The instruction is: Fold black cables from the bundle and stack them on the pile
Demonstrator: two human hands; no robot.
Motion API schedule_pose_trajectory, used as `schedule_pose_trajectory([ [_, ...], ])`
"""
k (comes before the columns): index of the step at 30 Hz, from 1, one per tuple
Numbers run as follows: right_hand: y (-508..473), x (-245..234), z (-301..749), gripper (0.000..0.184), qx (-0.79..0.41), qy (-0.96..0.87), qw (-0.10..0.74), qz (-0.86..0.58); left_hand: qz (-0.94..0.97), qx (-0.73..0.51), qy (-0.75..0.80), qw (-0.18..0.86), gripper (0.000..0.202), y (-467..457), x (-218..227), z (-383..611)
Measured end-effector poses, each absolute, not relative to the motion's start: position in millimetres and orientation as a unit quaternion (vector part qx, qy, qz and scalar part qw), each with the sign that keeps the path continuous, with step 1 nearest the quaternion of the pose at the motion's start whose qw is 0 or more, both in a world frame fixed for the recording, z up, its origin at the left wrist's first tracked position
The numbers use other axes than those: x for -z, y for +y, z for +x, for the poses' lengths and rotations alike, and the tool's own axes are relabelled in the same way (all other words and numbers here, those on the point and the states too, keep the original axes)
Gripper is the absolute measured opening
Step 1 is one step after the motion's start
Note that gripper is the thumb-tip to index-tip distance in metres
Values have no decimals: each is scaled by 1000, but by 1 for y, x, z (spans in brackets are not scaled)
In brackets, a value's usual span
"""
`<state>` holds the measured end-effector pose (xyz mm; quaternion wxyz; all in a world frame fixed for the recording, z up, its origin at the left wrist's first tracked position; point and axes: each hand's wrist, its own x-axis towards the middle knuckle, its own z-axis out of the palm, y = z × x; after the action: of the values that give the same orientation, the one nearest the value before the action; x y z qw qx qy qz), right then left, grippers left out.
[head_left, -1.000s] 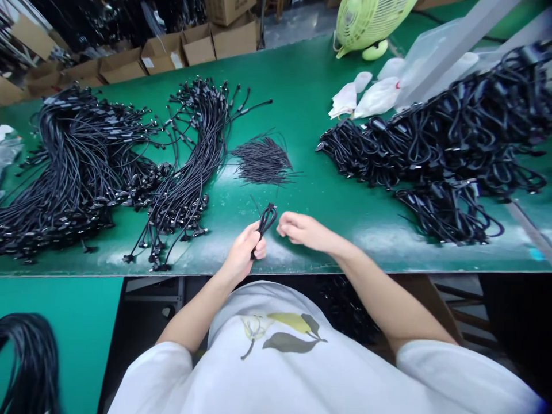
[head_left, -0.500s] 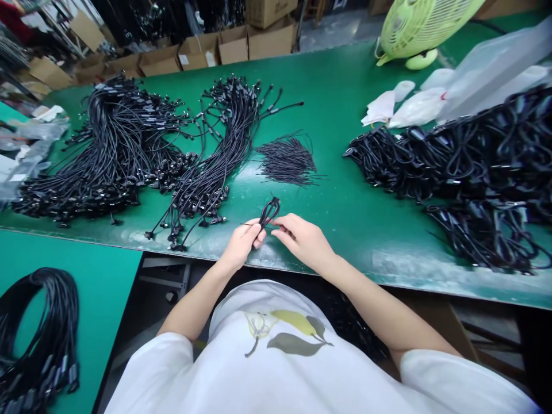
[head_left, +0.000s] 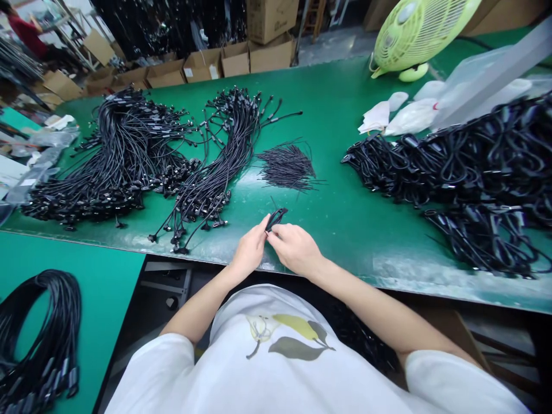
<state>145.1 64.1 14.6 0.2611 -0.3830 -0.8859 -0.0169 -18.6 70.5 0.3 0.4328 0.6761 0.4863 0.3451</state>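
Note:
A small folded black cable [head_left: 276, 217] sticks up between my two hands at the near edge of the green table [head_left: 336, 201]. My left hand [head_left: 249, 251] pinches its lower part with closed fingers. My right hand [head_left: 293, 248] is closed against the same cable from the right, fingertips meeting the left hand's. A thin black tie wire seems to be at the pinch, too small to be sure. Just beyond my hands lies a small heap of thin black tie wires [head_left: 287, 166].
Two big bundles of straight black cables [head_left: 125, 155] lie on the left, a heap of coiled cables [head_left: 466, 167] on the right. A green fan [head_left: 414, 31], white plastic bags [head_left: 405, 115] and cardboard boxes [head_left: 215, 60] stand behind. More cables [head_left: 43, 339] lie on a lower left table.
My right hand has come in from the right and closed on the folded cable that the left hand held alone. Both hands now meet on it.

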Motion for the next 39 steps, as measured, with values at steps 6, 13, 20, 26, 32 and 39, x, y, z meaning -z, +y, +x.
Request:
schedule_pose_trajectory([
  [6,80,-37,160,23,201,-954,177,-136,632,-296,465,546,33,75,-6,-22],
  [13,84,-42,158,19,281,-950,68,-121,470,-309,425,709,44,78,-3,-6],
  [20,97,-19,155,27,338,-935,52,-95,430,-321,439,721,23,81,-4,-3],
  [26,114,-17,153,26,191,-952,143,-191,369,-387,439,722,12,84,-4,4],
  [32,119,-20,139,32,-86,-876,235,-413,332,-508,420,675,21,100,-4,-7],
  [39,119,-22,153,35,-166,-834,243,-468,651,-394,397,514,33,90,-20,-36],
])
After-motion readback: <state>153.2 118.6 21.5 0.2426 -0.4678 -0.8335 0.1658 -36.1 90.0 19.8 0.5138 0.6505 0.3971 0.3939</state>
